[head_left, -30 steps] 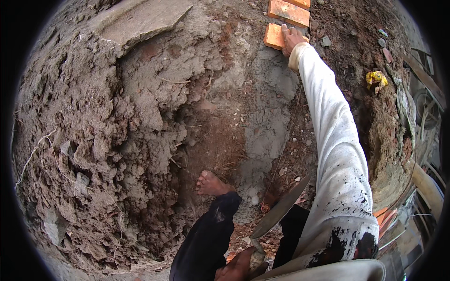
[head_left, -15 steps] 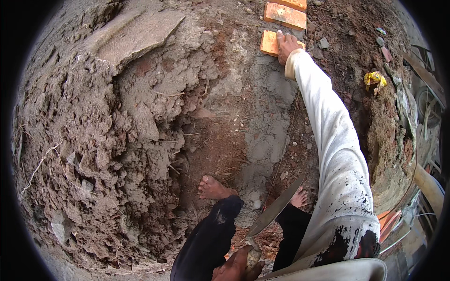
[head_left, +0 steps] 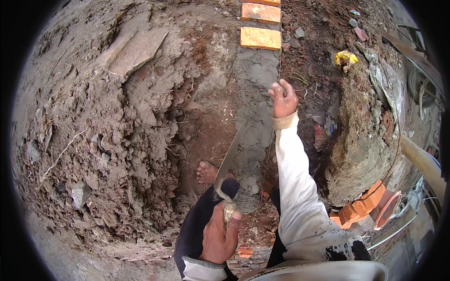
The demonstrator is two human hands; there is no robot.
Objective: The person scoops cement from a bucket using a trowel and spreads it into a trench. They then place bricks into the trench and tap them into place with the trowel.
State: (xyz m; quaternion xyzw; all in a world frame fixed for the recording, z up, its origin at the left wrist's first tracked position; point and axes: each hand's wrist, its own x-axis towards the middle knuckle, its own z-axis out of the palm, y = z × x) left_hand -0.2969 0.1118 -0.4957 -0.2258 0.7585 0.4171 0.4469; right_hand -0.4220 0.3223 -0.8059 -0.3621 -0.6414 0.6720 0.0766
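My left hand (head_left: 220,236) grips a trowel (head_left: 228,206) low in the view, its long metal blade (head_left: 230,152) angled up over wet grey mortar (head_left: 255,79). My right hand (head_left: 283,98) is above the mortar strip beside a taut string (head_left: 280,63), fingers loosely bent and apart, with nothing seen in them. Beyond it, an orange brick (head_left: 260,38) lies on the far end of the mortar, with another brick (head_left: 260,13) farther on and the edge of one more at the top.
Rough soil banks hold a flat slab (head_left: 129,51) on the left and yellow crumpled plastic (head_left: 346,59) on the right. Stacked bricks (head_left: 356,208) and a long pole (head_left: 422,159) lie at the lower right. My bare foot (head_left: 206,172) stands left of the mortar.
My right hand has let go of the nearest brick and drawn back toward me. My left hand has lifted the trowel upward, its blade now over the mortar. The view has shifted.
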